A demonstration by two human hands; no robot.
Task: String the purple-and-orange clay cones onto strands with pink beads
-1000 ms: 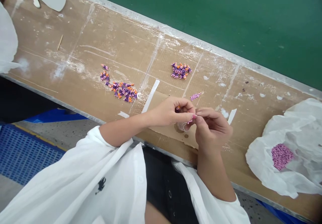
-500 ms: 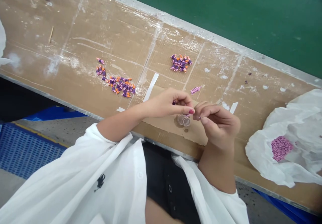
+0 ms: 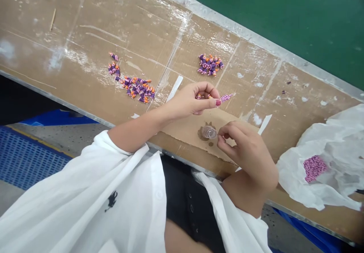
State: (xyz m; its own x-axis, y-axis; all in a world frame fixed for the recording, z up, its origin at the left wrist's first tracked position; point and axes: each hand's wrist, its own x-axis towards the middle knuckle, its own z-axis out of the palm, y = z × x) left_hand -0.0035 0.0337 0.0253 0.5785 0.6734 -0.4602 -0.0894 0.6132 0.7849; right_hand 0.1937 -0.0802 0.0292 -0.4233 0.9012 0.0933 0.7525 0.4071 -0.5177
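My left hand (image 3: pixel 191 102) is curled, thumb and forefinger close together, around small purple-and-orange figurines; bits of them (image 3: pixel 198 96) show inside the fingers. Just past its fingertips lies a little heap of pink pieces (image 3: pixel 226 98). Closed in a pinch, my right hand (image 3: pixel 247 144) is at the mouth of a small clear jar (image 3: pixel 209 132); whatever its fingertips hold is too small to make out. The jar stands on a cardboard sheet (image 3: pixel 184 131) with dark wet spots around it.
Similar figurines lie in a left group (image 3: pixel 139 89) and a far group (image 3: pixel 210 65). A white plastic bag (image 3: pixel 295 185) with many pink pieces (image 3: pixel 314 167) is at right. Tape strips (image 3: pixel 174 87) and a thin stick (image 3: pixel 52 19) lie on the cardboard-covered table (image 3: pixel 113 18).
My hands, close together before, have parted. The left has moved up, away from me; the right has turned and come down beside the jar. The view has shifted slightly.
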